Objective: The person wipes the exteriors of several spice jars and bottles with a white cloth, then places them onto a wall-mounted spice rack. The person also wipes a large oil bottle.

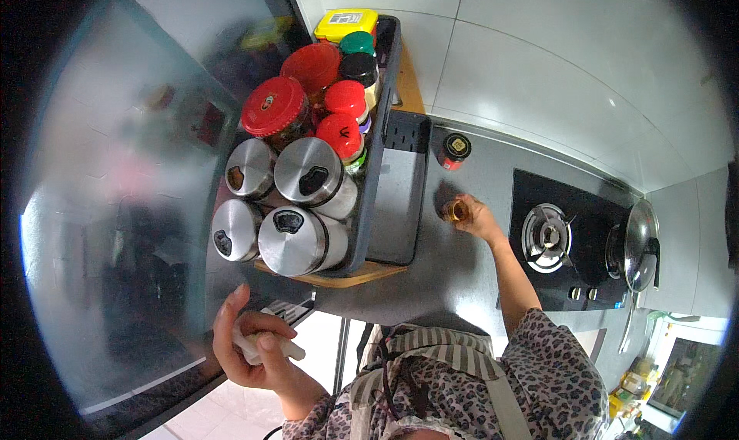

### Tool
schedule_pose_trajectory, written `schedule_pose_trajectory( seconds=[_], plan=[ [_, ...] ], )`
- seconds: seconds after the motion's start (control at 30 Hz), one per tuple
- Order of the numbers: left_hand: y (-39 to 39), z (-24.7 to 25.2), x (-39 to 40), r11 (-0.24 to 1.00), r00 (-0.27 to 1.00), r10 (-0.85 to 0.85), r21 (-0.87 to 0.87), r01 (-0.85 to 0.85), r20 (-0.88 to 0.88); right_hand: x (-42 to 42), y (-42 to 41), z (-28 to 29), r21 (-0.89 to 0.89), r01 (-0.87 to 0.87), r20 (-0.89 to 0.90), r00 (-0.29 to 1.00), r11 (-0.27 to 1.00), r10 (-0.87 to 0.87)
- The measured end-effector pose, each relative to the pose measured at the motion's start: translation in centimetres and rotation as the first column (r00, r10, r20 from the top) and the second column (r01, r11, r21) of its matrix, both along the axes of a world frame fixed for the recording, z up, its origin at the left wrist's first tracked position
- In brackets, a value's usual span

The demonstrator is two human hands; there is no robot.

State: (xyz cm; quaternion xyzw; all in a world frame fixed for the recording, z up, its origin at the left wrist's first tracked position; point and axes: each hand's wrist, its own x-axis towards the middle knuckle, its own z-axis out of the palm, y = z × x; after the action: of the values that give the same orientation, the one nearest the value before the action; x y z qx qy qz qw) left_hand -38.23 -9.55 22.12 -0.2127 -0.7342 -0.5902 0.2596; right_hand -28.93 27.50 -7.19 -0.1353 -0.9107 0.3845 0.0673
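Note:
My right hand (pixel 477 217) grips a small amber-coloured jar (pixel 458 211) over the grey countertop (pixel 444 278); whether its base touches the counter I cannot tell. Behind it, near the wall, stands a small jar with a black lid (pixel 456 149) and a red label. At the lower left, my left hand (pixel 254 347) holds a crumpled white cloth or tissue (pixel 254 345) in bent fingers, the index finger pointing up. Beyond that hand is a dark plastic rack (pixel 375 168) crowded with several steel-topped shakers (pixel 291 241), red-lidded jars (pixel 274 106) and a yellow-lidded box (pixel 347 24).
A shallow grey tray (pixel 398 203) sits beside the rack, under which wooden board edges (pixel 346 278) show. On the right is a black gas hob (pixel 537 284) bearing a lidded pan (pixel 639 246). A glossy reflective panel (pixel 127 238) rises at left, a tiled wall (pixel 519 76) behind.

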Motion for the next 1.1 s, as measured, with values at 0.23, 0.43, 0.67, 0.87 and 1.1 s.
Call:
schedule_pose_trajectory(
  seconds=[0.23, 0.43, 0.67, 0.87, 1.1],
  plan=[
    [0.9, -0.1, 0.0, 1.0, 1.0, -0.009, 0.029, 0.008, 0.018, -1.4, 1.5, 6.2, -0.087, -0.013, -0.043, 0.999, 0.996, 0.009],
    [1.2, 0.0, 0.1, 0.997, 0.997, -0.052, 0.052, 0.05, 0.053, -1.8, 0.9, 4.3, 0.25, -0.118, 0.274, 0.961, 0.961, 0.047],
    [0.4, -0.1, 0.3, 0.996, 0.996, -0.067, 0.063, 0.063, 0.065, -1.7, -1.6, 3.3, 0.166, -0.17, 0.443, 0.893, 0.971, 0.081],
    [-0.1, -0.4, 0.6, 0.994, 0.992, -0.091, 0.071, 0.085, 0.084, -6.9, -0.4, 17.7, 0.007, -0.197, -0.094, 0.976, 0.98, 0.196],
    [1.2, 0.8, 1.8, 0.987, 0.988, -0.15, 0.068, 0.147, 0.038, -22.0, -3.8, 37.6, 0.663, -0.355, -0.443, 0.525, 0.659, 0.727]
  ],
)
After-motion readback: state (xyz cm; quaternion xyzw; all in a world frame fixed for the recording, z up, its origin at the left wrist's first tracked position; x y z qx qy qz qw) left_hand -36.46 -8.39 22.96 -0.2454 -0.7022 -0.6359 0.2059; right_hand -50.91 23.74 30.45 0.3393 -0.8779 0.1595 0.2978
